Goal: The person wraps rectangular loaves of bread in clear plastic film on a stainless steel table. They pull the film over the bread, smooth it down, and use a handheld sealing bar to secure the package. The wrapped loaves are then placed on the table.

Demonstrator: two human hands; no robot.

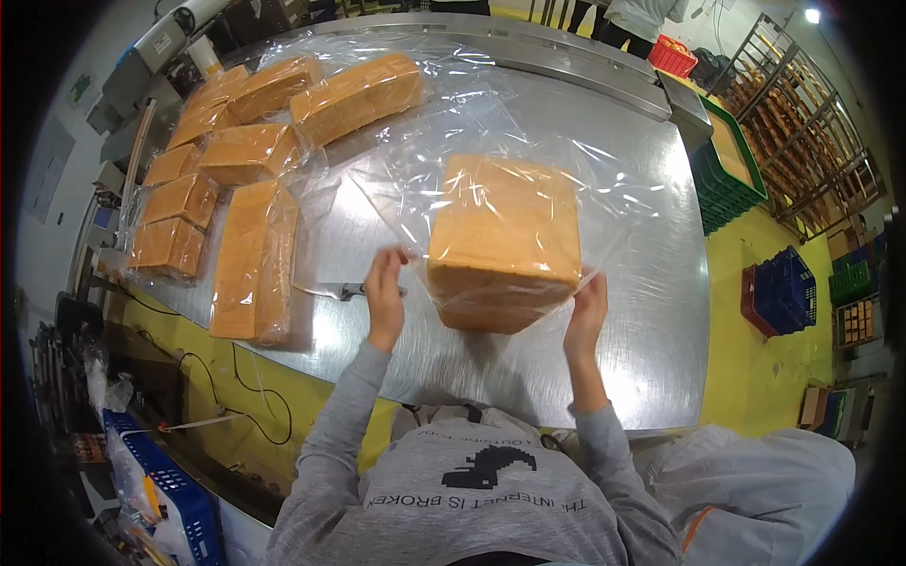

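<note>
In front of me a big block-shaped bread loaf point(507, 222) sits inside a clear plastic bag point(613, 203), whose loose film spreads out past its far end and sides. My left hand point(385, 297) is beside the loaf's near left side, fingers closed on the edge of the film. On the other side my right hand point(587, 311) pinches the bag by the loaf's near right corner. A knife point(342, 291) lies on the steel table point(651, 311), its handle partly hidden by my left hand.
Several bagged loaves point(253, 259) crowd the table's left half. A metal machine ledge point(585, 80) runs along the far edge. Green crates point(725, 170), blue crates point(783, 291) and a bread-filled rack point(788, 123) stand to the right. A person in white point(755, 491) is close on my right.
</note>
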